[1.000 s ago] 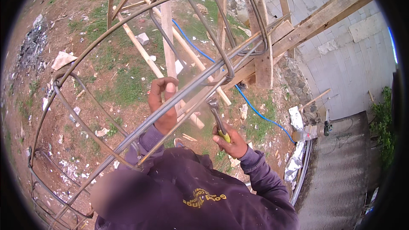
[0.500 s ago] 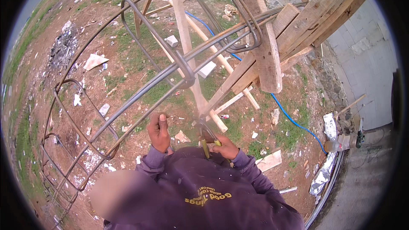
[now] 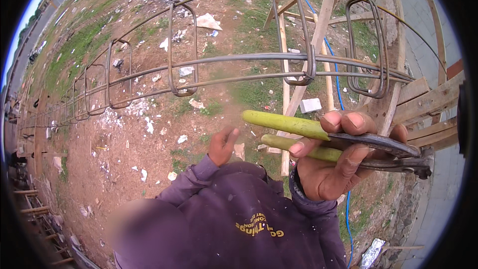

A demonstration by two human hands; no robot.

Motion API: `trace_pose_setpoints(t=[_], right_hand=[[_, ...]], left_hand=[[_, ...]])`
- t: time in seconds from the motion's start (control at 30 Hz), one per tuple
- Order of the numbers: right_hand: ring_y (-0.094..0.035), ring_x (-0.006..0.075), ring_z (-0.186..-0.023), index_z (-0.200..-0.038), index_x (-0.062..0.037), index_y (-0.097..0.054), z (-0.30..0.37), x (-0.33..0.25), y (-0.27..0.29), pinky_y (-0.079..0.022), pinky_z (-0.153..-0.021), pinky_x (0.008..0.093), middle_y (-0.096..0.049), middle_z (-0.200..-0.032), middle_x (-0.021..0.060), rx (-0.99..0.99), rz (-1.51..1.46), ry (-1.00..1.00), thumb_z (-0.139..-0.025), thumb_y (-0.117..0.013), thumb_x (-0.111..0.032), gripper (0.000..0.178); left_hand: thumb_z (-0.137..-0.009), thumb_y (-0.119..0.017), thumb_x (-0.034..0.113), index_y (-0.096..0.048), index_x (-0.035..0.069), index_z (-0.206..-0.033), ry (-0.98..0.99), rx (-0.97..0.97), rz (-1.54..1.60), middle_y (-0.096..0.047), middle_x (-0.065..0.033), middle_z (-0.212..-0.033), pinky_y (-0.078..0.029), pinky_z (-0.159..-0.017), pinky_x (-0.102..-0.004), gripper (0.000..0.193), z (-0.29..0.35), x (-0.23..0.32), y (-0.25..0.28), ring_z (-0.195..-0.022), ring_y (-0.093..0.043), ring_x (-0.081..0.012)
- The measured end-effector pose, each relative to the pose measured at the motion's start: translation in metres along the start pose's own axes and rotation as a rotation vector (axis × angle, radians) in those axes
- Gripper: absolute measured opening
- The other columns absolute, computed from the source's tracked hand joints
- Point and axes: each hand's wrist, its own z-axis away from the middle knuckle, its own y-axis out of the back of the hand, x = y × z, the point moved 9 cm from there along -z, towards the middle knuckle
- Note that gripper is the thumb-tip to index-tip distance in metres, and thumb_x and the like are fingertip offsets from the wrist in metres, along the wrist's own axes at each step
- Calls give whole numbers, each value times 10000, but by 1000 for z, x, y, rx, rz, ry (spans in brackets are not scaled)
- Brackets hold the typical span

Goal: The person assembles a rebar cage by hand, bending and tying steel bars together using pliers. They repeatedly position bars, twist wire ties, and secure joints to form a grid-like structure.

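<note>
My right hand [image 3: 338, 169] is raised close to the camera with its fingers wrapped round a pair of end-cutting pincers [image 3: 289, 125]. The yellow-green handles point left and the dark metal jaws point right. Lower and nearer my body, my left hand [image 3: 222, 145] has its fingers drawn together; anything in them is too small or hidden to make out. Beyond both hands, a rebar cage [image 3: 239, 57] of long bars runs across the view. Rectangular stirrups [image 3: 311, 65] stand along it. Neither hand touches the cage.
Wooden posts and planks [image 3: 423, 102] stand at the right, by the cage's right end. A blue hose [image 3: 348, 219] crosses the ground. White blocks [image 3: 310, 105] and scattered debris lie on dirt and grass. A grey wall [image 3: 443, 209] borders the right side.
The view has turned, and the cage now runs almost level instead of slanting. My right hand has lifted the pincers from near my chest up and to the right. My left hand stays low.
</note>
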Motion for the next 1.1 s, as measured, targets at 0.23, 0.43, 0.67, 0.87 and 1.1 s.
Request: trace_pose_setpoints(t=[0.23, 0.43, 0.67, 0.87, 1.1], right_hand=[[-694, 251, -969, -1466, -5, -272, -31, 95, -51, -642, -708, 312, -649, -1136, 224, -1, 205, -95, -1028, -512, -77, 505], [-694, 155, -851, -1176, 8, -552, -16, 134, -55, -567, -679, 275, -715, -940, 106, -270, 782, -52, -1012, -596, -101, 201], [-681, 198, -696, -995, -23, -612, -31, 107, -72, -526, -620, 330, -684, -811, 93, -371, 1021, 143, -922, -711, -116, 154], [-618, 281, -846, -921, -81, -635, -13, 137, -67, -469, -749, 419, -659, -868, 75, -565, 1291, 64, -664, -882, -208, 379], [-624, 277, -808, -941, -56, -660, 8, 82, -59, -471, -688, 390, -661, -876, 76, -470, 886, 271, -708, -868, -218, 351]], left_hand=[[-1015, -589, 249, -634, -16, -897, 115, 270, -91, -475, -49, -618, -347, -529, -316, 293, 48, 13, 47, -592, -402, -92], [-994, -555, 186, -664, -23, -893, 188, 476, -13, -475, 3, -587, -364, -524, -275, 256, 94, 11, 87, -567, -436, -66], [-1025, -502, 199, -657, -42, -997, 127, 502, 175, -516, -11, -625, -375, -527, -248, 288, 87, 45, 107, -553, -460, -77], [-1008, -527, 206, -656, -37, -1040, 48, 495, 330, -624, -57, -675, -435, -552, -274, 277, 63, 74, 97, -567, -567, -119], [-1015, -546, 219, -585, 30, -1181, 145, 415, 785, -714, -201, -1029, -535, -772, -348, 254, 62, 84, 80, -983, -697, -295]])
